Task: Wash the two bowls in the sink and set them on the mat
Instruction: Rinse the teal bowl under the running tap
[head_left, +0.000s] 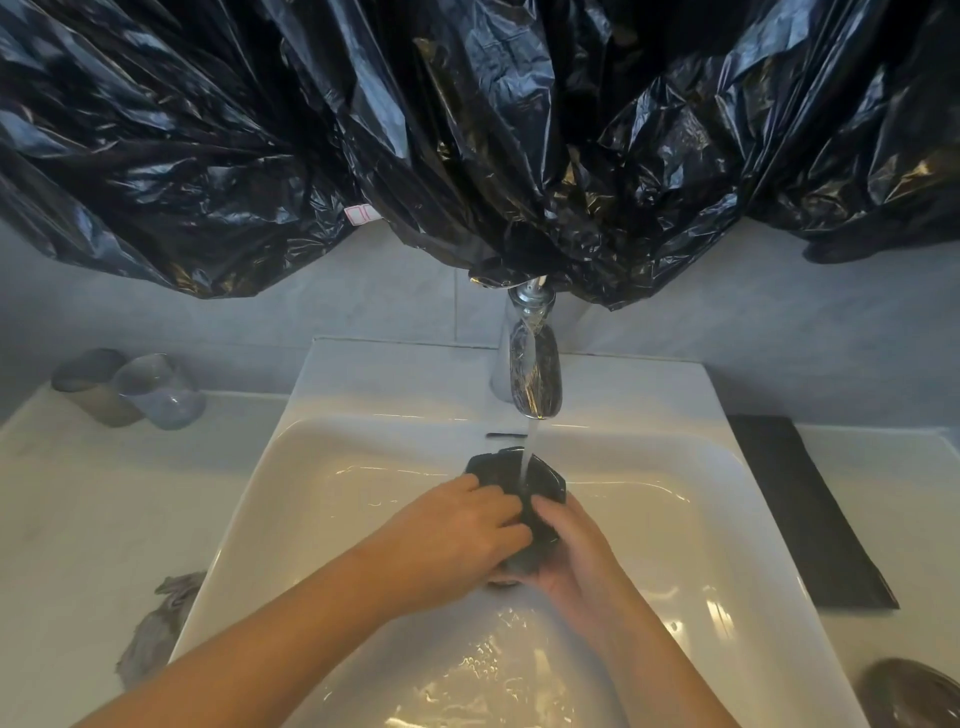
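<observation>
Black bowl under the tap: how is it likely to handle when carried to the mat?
Probably slippery: tap water runs over the black bowl while left hand and right hand grip it. Likely light, since it fits between two hands. Seems rigid: its angular rim holds shape in the grip.

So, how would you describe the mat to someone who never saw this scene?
Find the white sink in the middle. On the counter to its right lies the mat, a flat black rectangle along the sink's edge. Its only neighbour there, a dark object at the near corner, is rounded, not straight-edged.
</observation>
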